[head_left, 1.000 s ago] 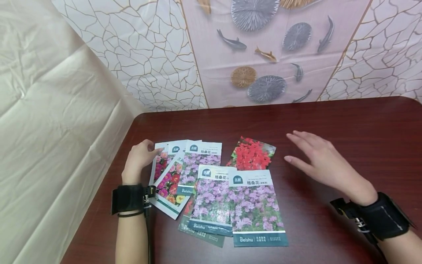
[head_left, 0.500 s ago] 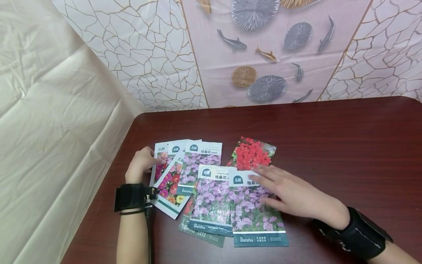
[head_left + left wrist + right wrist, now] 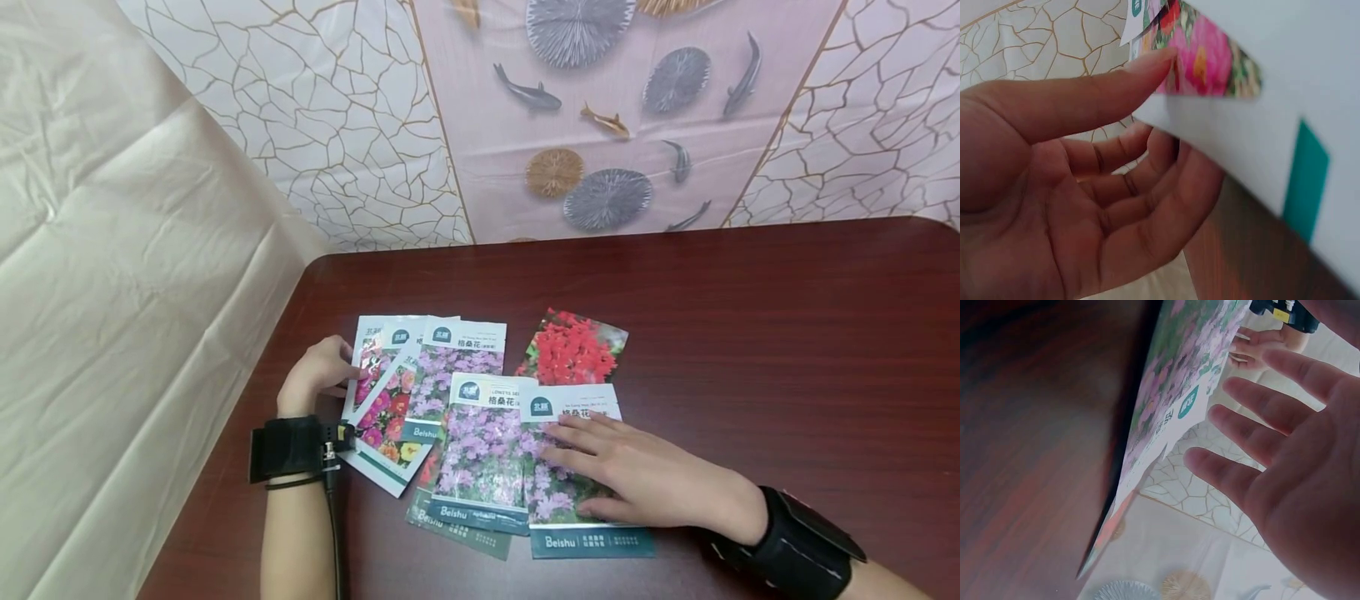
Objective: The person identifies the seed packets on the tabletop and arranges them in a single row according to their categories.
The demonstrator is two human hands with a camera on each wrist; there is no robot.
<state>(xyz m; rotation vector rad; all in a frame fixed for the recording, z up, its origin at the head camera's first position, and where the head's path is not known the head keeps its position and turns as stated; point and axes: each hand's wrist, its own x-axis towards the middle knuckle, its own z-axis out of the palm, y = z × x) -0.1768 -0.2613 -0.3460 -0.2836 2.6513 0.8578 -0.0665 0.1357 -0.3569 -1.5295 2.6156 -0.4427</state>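
Note:
My left hand (image 3: 318, 371) pinches the edge of the leftmost seed packet (image 3: 370, 379), which has pink flowers on it. In the left wrist view the thumb (image 3: 1147, 65) lies on the packet's front, with the fingers curled behind it. Over the nearest purple-flower seed packet (image 3: 551, 492), my right hand (image 3: 637, 467) is spread, palm down. The right wrist view shows gaps between its straight fingers (image 3: 1229, 472) and the packet's printed face. Overlapping the left packet are a multicoloured-flower packet (image 3: 393, 408) and another purple-flower packet (image 3: 457, 358).
A middle purple-flower packet (image 3: 480, 450) overlaps a packet with a green lower band (image 3: 480, 546). Behind them lies a red-flower packet (image 3: 573, 346). The dark wooden table (image 3: 750, 333) meets a patterned cloth (image 3: 360, 125) at the back and a cream cloth (image 3: 150, 292) at left.
My right hand has come leftward from beside the packets to over the nearest purple-flower one. My left hand has taken hold of the leftmost packet, which has shifted slightly up and right.

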